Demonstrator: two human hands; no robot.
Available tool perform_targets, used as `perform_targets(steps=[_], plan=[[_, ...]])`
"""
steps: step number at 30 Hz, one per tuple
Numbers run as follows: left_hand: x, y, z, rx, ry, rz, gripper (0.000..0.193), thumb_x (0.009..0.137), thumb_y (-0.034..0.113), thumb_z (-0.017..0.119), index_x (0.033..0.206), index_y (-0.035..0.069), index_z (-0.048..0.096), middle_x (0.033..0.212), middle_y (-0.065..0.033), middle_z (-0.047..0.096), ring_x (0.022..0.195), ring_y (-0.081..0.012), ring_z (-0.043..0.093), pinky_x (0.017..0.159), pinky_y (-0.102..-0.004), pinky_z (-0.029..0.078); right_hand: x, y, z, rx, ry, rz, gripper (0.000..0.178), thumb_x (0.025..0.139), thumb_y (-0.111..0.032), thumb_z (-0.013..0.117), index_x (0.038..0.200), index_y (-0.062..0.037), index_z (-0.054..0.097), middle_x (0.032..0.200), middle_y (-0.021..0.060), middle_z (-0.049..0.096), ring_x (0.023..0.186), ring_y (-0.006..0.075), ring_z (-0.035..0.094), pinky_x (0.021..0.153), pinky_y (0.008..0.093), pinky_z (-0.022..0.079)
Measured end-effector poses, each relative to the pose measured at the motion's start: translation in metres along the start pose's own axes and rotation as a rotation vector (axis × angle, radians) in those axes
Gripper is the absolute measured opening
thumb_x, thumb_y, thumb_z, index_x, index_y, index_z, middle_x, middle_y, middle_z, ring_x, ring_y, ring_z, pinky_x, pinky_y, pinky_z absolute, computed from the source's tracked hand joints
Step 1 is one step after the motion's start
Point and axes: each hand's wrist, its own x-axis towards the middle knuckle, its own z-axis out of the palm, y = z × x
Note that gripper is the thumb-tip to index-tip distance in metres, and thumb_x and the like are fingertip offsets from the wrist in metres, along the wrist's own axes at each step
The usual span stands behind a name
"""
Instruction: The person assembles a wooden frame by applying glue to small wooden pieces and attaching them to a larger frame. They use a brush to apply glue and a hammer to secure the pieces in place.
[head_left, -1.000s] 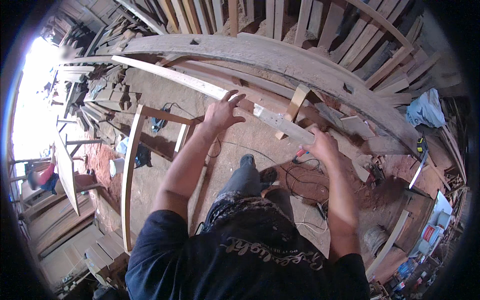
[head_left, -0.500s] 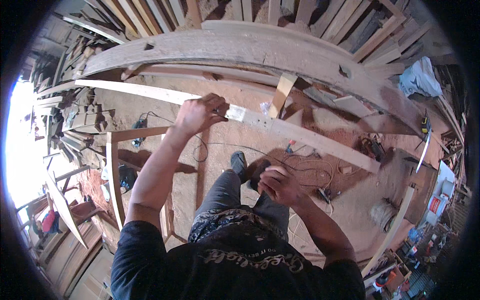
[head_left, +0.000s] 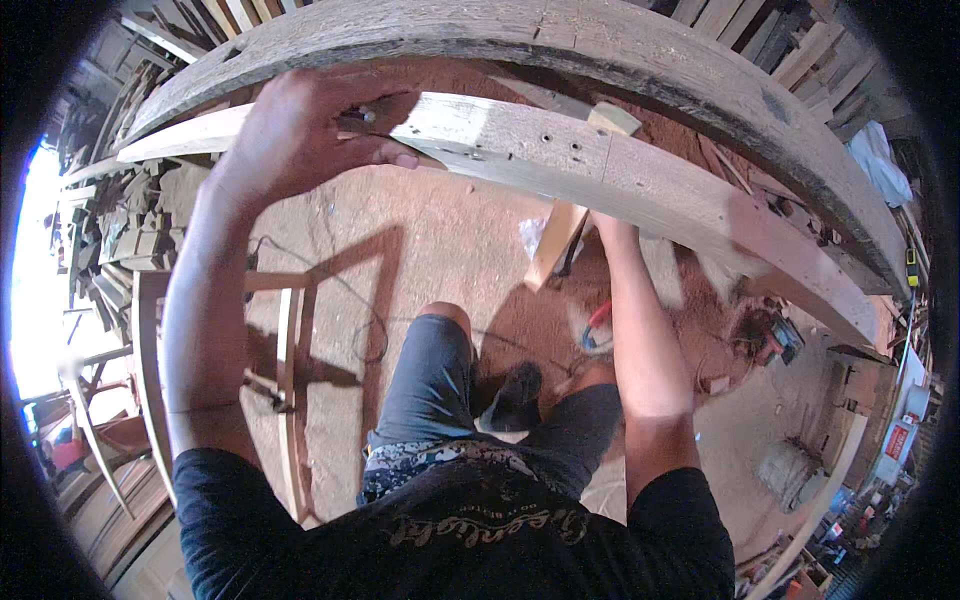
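Observation:
A long pale wooden beam (head_left: 690, 190) runs across in front of me, with small dark holes and a pencil line near its middle. My left hand (head_left: 300, 135) is closed over the beam, fingers along its top and thumb against the near face. A small shiny bit shows beneath those fingers, too small to name. My right forearm reaches under the beam; only the wrist (head_left: 614, 230) shows there, and the fingers are hidden behind the wood. Close to that wrist, a short wooden piece (head_left: 556, 245) slants beneath the beam.
A large weathered timber (head_left: 450, 35) arcs along the far side. On the dirt floor lie a red-and-blue tool (head_left: 597, 325), a power tool (head_left: 775, 338) and a cable. A wooden frame (head_left: 150, 370) stands at left. A yellow tape measure (head_left: 911, 266) lies far right.
I have leaned closer to the beam. My right hand, earlier in front of my body, now reaches under the beam. My left hand stays on the beam.

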Motion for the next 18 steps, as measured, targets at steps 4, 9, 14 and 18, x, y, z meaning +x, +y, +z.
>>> perform_targets(steps=[4, 9, 14, 18], plan=[[-0.005, -0.012, 0.006, -0.061, 0.04, 0.061, 0.067, 0.068, 0.034, 0.095, 0.123, 0.003, 0.071, 0.097, -0.0081, 0.072, 0.087, -0.0153, 0.064, 0.08, -0.0322, 0.053, -0.015, -0.014, -0.029, 0.31, 0.014, 0.297, 0.041, 0.097, -0.026, 0.07, 0.128, -0.0016, 0.063, 0.115, 0.0143, 0.072, 0.107, 0.0316, 0.068, 0.097, 0.047, 0.049], [-0.006, -0.032, -0.005, -0.099, 0.09, 0.007, 0.088, 0.067, 0.061, 0.086, 0.123, -0.004, 0.069, 0.115, -0.0121, 0.072, 0.11, -0.0215, 0.067, 0.099, -0.0402, 0.054, -0.04, -0.011, -0.049, 0.976, 0.174, 0.53, 0.058, 0.102, -0.049, 0.062, 0.128, 0.0024, 0.063, 0.117, 0.0137, 0.071, 0.112, 0.0249, 0.065, 0.099, 0.0392, 0.048], [-0.009, -0.057, -0.014, -0.015, 0.137, 0.166, 0.074, 0.081, 0.054, 0.085, 0.127, -0.002, 0.067, 0.118, -0.012, 0.072, 0.108, -0.0183, 0.066, 0.097, -0.0362, 0.053, -0.053, 0.009, -0.084, 1.578, 0.245, 0.873, 0.072, 0.099, -0.073, 0.044, 0.127, -0.0083, 0.057, 0.102, 0.01, 0.068, 0.093, 0.0251, 0.068, 0.084, 0.0429, 0.056], [-0.035, -0.058, -0.001, 0.05, 0.322, 0.279, 0.085, 0.075, 0.057, 0.084, 0.132, -0.001, 0.06, 0.121, -0.014, 0.068, 0.109, -0.0227, 0.066, 0.096, -0.0393, 0.056, -0.047, 0.054, -0.142, 2.025, -0.198, 0.274, 0.051, 0.1, -0.06, 0.054, 0.114, -0.0111, 0.061, 0.095, 0.0049, 0.064, 0.086, 0.0231, 0.064, 0.081, 0.0403, 0.054]])
